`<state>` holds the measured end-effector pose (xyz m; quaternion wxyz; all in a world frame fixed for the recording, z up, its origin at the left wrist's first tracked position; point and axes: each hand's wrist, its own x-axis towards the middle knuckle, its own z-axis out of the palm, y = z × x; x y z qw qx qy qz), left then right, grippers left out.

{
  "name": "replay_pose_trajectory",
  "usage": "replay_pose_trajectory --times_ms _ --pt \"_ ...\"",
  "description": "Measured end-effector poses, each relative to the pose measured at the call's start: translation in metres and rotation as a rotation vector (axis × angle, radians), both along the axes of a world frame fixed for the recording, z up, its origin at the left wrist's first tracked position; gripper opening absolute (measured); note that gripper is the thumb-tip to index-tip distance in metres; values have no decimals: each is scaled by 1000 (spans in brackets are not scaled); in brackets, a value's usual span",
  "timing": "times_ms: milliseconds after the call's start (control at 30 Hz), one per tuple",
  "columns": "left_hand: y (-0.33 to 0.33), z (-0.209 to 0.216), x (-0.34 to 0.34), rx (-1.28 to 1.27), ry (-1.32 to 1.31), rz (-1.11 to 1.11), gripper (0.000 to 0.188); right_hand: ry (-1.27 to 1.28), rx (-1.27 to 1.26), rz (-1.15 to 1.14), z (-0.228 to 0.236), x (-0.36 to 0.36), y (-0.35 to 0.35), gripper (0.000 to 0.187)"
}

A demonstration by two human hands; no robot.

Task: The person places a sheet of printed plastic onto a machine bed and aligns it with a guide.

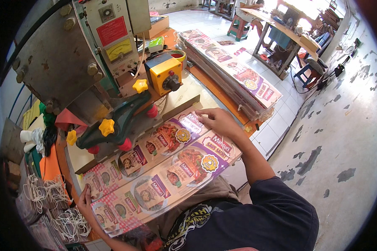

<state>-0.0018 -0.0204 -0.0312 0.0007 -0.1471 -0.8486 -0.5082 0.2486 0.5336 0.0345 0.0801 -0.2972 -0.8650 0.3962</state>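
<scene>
A long glossy plastic sheet (155,198), printed with two rows of food pictures in pink, purple and red check, lies slantwise across the machine's bench and over my lap. At its far right end, my right hand (218,122) has its bent fingers on the sheet's edge. My left hand (85,202) pinches the near left end between thumb and fingers. Just beyond the sheet stands a press machine (56,56) with a dark green clamp arm (127,113), yellow star knobs and red ends. A straight metal bar (182,106) runs along the sheet's far edge.
A thick stack of similar printed sheets (234,69) lies behind on the right. A yellow control box (163,73) and a tape roll (178,55) sit by the press. Bundles of white cord (69,224) are at lower left. A peeling wall (331,134) bounds the right.
</scene>
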Motion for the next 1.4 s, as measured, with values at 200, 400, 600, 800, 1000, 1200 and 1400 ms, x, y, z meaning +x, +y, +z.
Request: replay_pose_trajectory --times_ms 200,400,600,800,1000,1200,1400 --pt "1 1 2 -28 19 3 40 29 12 14 -3 1 2 36" --pt "4 5 4 -38 -6 36 38 19 -6 3 -1 0 0 36" --pt "5 4 2 -17 -8 -27 38 -24 50 -13 3 1 0 35" --pt "1 9 4 -51 -31 -6 37 16 25 -14 -1 -1 -1 36" --pt "8 14 8 -22 -58 13 42 49 36 -10 -3 -1 -2 38" --pt "11 15 7 -93 -58 61 42 10 28 -3 -9 -1 3 40" --pt "11 16 9 -45 -49 42 42 60 10 -17 -18 -2 7 39"
